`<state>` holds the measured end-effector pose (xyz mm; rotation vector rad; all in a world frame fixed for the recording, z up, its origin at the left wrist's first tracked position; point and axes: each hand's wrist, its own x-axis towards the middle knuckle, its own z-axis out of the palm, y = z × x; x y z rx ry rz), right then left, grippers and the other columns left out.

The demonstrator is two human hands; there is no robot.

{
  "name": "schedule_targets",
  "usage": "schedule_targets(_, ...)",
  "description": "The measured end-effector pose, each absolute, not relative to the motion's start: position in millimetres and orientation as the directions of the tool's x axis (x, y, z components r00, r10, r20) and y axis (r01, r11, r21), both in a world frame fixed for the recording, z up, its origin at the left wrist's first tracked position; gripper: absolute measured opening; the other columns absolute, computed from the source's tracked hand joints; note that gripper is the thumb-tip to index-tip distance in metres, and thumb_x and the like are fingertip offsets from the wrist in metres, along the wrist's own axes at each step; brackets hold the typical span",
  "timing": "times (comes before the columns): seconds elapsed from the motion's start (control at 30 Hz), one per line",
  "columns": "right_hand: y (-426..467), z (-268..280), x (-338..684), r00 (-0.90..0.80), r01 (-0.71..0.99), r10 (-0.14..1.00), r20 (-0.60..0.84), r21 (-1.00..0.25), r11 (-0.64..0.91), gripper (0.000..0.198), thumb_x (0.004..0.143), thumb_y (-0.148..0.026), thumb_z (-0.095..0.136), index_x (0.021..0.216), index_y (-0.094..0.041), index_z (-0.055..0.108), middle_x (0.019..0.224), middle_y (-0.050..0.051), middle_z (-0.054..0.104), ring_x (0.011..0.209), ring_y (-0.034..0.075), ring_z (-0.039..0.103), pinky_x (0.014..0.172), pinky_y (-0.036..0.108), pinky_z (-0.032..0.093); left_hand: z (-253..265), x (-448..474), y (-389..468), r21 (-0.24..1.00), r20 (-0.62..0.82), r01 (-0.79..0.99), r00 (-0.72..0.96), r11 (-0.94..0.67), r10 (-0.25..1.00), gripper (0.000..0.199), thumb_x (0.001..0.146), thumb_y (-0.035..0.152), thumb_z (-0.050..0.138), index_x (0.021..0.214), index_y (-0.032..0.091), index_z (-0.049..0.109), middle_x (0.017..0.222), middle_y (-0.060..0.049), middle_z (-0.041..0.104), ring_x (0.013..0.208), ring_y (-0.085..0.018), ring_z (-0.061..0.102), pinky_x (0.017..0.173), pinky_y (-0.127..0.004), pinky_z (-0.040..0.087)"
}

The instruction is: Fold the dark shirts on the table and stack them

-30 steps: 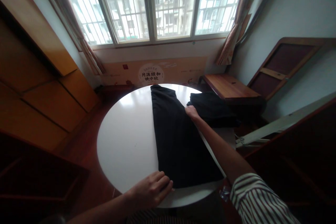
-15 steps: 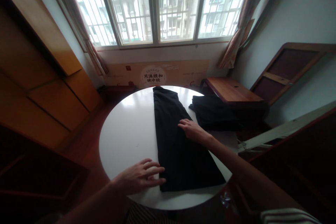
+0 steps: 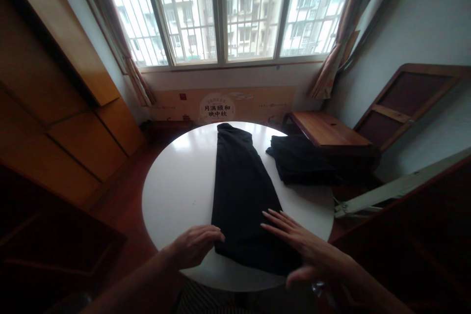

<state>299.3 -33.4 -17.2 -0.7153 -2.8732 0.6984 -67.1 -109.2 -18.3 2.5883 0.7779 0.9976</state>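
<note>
Right hand (image 3: pixel 309 250) nearer, splayed on garment (image 3: pixel 241 186); left hand (image 3: pixel 193 246) curled at edge beside tabletop (image 3: pixel 176 196), grip unclear.

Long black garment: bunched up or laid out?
Laid out: the black garment stretches across the white table from near the far rim to the left hand and right hand. Layers: cannot tell.

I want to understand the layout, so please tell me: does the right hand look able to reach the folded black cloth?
Probably yes: the right hand is open over the long black garment, and the folded black cloth lies ahead of that hand, with nothing visible in between.
</note>
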Motion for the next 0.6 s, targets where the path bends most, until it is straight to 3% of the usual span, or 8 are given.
schedule_targets(0.13, -61, -36, 297, -0.918, 0.353, 0.397, 0.025, -0.41, 0.841, 0.086, 0.085, -0.032, 0.067, 0.158, -0.031, 0.022, 0.16, 0.01, 0.03, 0.149, 0.032, 0.02, 0.12, 0.06, 0.014, -20, -81, -141, 0.535, 0.553, 0.475, 0.429, -0.699, 0.714, 0.031, 0.097, 0.009, 0.041, 0.124, 0.02, 0.052, 0.108, -0.012, 0.072, 0.106, -0.018, 0.069, 0.092, -0.032, 0.058)
schedule_targets(0.23, -69, -49, 294, -0.933, 0.299, 0.35, 0.083, -0.362, 0.883, 0.072, 0.091, -0.018, 0.054, 0.156, -0.036, 0.027, 0.157, 0.007, 0.037, 0.148, 0.028, 0.024, 0.119, 0.062, 0.012, -17, -86, -154, 0.553, 0.516, 0.503, 0.419, -0.665, 0.747, 0.031, 0.096, 0.01, 0.041, 0.123, 0.02, 0.052, 0.111, -0.013, 0.072, 0.11, -0.019, 0.068, 0.097, -0.036, 0.056)
schedule_targets(0.3, -71, -50, 296, -0.939, 0.267, 0.328, 0.101, -0.385, 0.884, 0.066, 0.092, -0.021, 0.054, 0.153, -0.037, 0.035, 0.154, 0.007, 0.042, 0.147, 0.028, 0.028, 0.119, 0.062, 0.011, -13, -89, -155, 0.531, 0.508, 0.456, 0.504, -0.714, 0.699, 0.025, 0.095, 0.014, 0.043, 0.118, 0.018, 0.053, 0.107, -0.014, 0.072, 0.107, -0.02, 0.069, 0.097, -0.037, 0.056)
schedule_targets(0.4, -65, -35, 300, -0.928, 0.276, 0.361, 0.096, -0.478, 0.834, 0.063, 0.088, -0.042, 0.065, 0.148, -0.031, 0.047, 0.147, 0.012, 0.051, 0.142, 0.03, 0.04, 0.12, 0.059, 0.014, -4, -94, -151, 0.542, 0.434, 0.342, 0.668, -0.768, 0.604, 0.013, 0.096, 0.023, 0.046, 0.099, 0.019, 0.058, 0.091, -0.011, 0.073, 0.088, -0.018, 0.072, 0.089, -0.034, 0.057)
schedule_targets(0.47, -51, -19, 297, -0.905, 0.276, 0.402, 0.139, -0.528, 0.803, 0.067, 0.082, -0.054, 0.07, 0.141, -0.025, 0.056, 0.138, 0.016, 0.06, 0.133, 0.03, 0.052, 0.12, 0.056, 0.019, 2, -100, -140, 0.573, 0.392, 0.289, 0.726, -0.767, 0.566, 0.017, 0.095, 0.023, 0.044, 0.089, 0.019, 0.059, 0.081, -0.009, 0.072, 0.079, -0.017, 0.07, 0.081, -0.032, 0.057)
schedule_targets(0.53, -28, 1, 282, -0.852, 0.281, 0.472, 0.228, -0.561, 0.779, 0.054, 0.087, -0.055, 0.065, 0.129, -0.021, 0.065, 0.127, 0.015, 0.067, 0.122, 0.027, 0.061, 0.118, 0.052, 0.029, 10, -107, -116, 0.581, 0.398, 0.321, 0.689, -0.748, 0.606, 0.021, 0.092, 0.017, 0.043, 0.086, 0.018, 0.062, 0.08, -0.008, 0.072, 0.077, -0.016, 0.069, 0.075, -0.03, 0.056)
schedule_targets(0.6, 1, 19, 252, -0.781, 0.303, 0.548, 0.3, -0.584, 0.753, 0.038, 0.099, -0.046, 0.051, 0.116, -0.019, 0.071, 0.118, 0.013, 0.071, 0.114, 0.022, 0.065, 0.113, 0.046, 0.039, 17, -114, -71, 0.578, 0.409, 0.457, 0.555, -0.676, 0.724, 0.025, 0.088, 0.009, 0.042, 0.087, 0.016, 0.066, 0.084, -0.008, 0.072, 0.079, -0.016, 0.069, 0.073, -0.029, 0.055)
